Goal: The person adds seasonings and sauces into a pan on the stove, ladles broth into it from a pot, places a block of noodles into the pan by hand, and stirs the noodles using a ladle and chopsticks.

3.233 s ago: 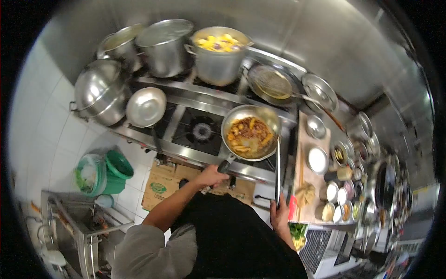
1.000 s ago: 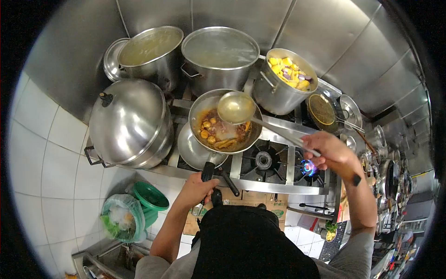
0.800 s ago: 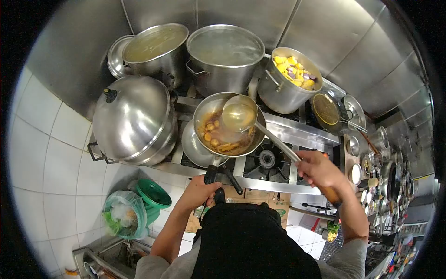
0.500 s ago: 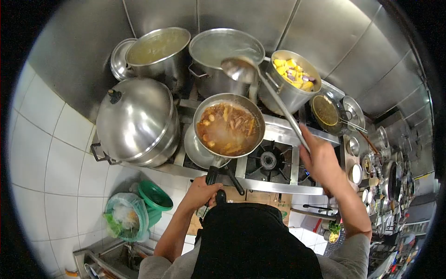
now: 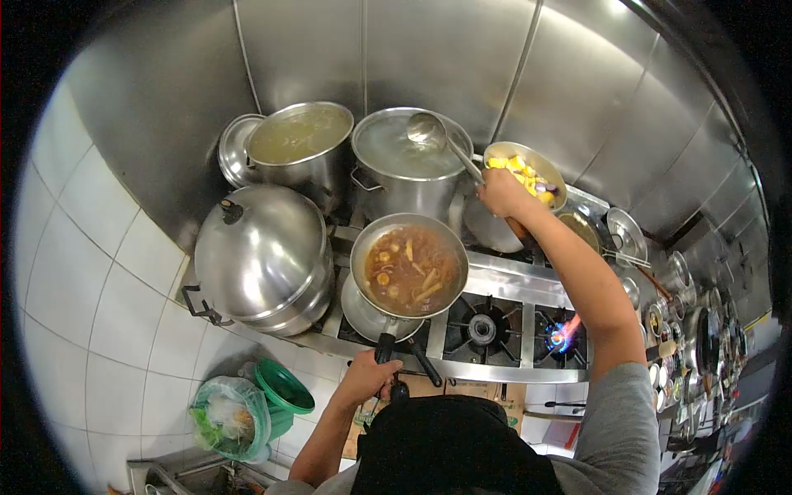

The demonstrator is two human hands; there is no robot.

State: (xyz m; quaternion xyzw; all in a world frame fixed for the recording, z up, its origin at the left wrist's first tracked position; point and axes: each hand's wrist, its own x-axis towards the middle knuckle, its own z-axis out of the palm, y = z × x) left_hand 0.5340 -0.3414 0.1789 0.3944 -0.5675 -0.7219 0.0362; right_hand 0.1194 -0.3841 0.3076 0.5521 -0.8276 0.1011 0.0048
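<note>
My left hand [image 5: 369, 377] is closed round the black handle of a frying pan [image 5: 360, 285], whose brown broth [image 5: 412, 271] holds mushroom-like pieces and strips. The pan sits above another pan [image 5: 363, 315] on the front of the stove. With my right hand [image 5: 505, 195] closed on its long handle, I hold a ladle [image 5: 426, 129] over a large stockpot [image 5: 410, 183] of cloudy, pale liquid. The ladle's bowl is at the liquid's surface; whether it dips in I cannot tell. Beneath my right forearm stands a pot [image 5: 492, 227] with yellow and purple chunks.
A lidded steamer pot [image 5: 262, 256] stands at left, with a pot of yellowish broth [image 5: 299, 136] behind it. An orange-blue flame [image 5: 564, 333] burns at the front right burner. A lined green bin [image 5: 276, 425] is on the floor; bowls and containers crowd the right side.
My right hand has reached forward with the ladle, bringing its bowl over the stockpot's liquid. The flame at the right burner has flared up. My left hand still grips the pan.
</note>
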